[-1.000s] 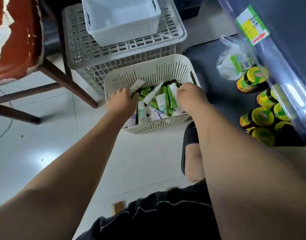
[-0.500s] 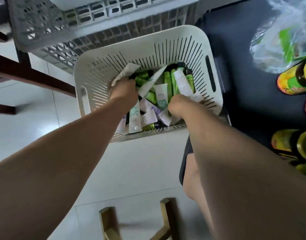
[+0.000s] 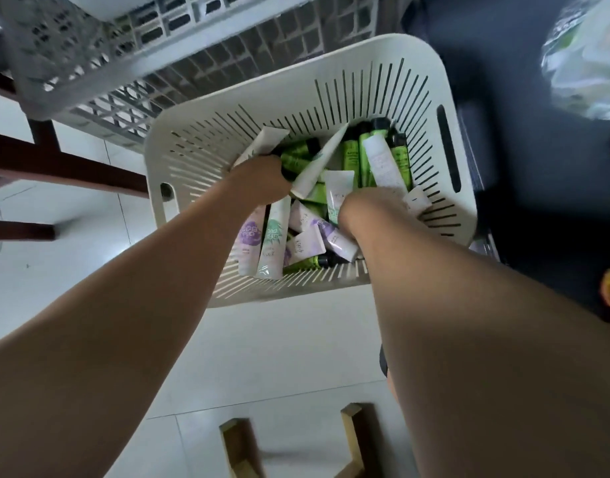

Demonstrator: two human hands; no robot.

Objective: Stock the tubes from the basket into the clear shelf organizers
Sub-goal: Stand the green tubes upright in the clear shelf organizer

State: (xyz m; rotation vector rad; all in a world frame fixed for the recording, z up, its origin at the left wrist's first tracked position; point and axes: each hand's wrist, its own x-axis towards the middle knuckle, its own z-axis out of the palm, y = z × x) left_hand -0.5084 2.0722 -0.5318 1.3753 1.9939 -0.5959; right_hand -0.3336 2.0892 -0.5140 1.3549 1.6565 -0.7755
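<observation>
Left hand (image 3: 258,181) grips a white tube (image 3: 262,146), right hand (image 3: 369,208) sunk among tubes (image 3: 351,157).

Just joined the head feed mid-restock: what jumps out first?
The cream slatted basket at centre, heaped with green, white and purple tubes, draws the eye first. Both bare forearms reach into it: the left hand grips a white tube at the pile's left, while the right hand digs in at the right, fingers hidden. A grey lattice crate sits beyond the basket, upper left.
</observation>
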